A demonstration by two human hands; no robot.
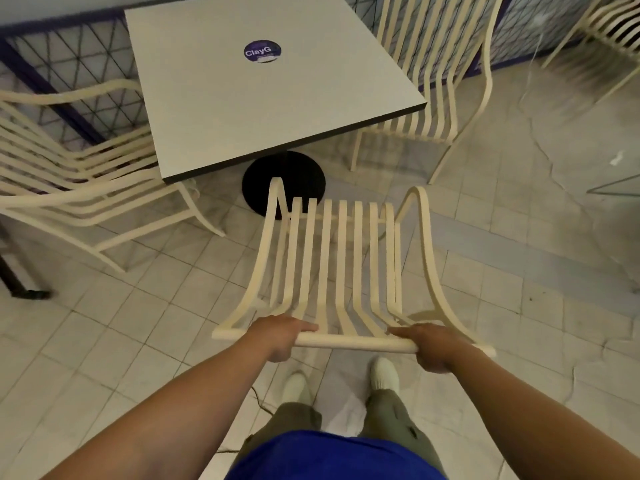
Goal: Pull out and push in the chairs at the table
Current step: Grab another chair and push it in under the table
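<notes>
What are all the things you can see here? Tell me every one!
slatted chair: 1, cream, in front of the person, pulled back from the table, held by its top rail
other slatted chairs: 3, cream; one left of the table, one right of it, one at the top right corner
square table: 1, light grey top, dark edge, centre
round sticker: 1, dark purple with white lettering, on the tabletop
table base: 1, black, round, on the floor under the table
tiled floor: pale, cracked at right
lattice railing: dark purple frame, behind the table
shoes: 2, white, bottom centre
left hand: gripping the rail
right hand: gripping the rail
</notes>
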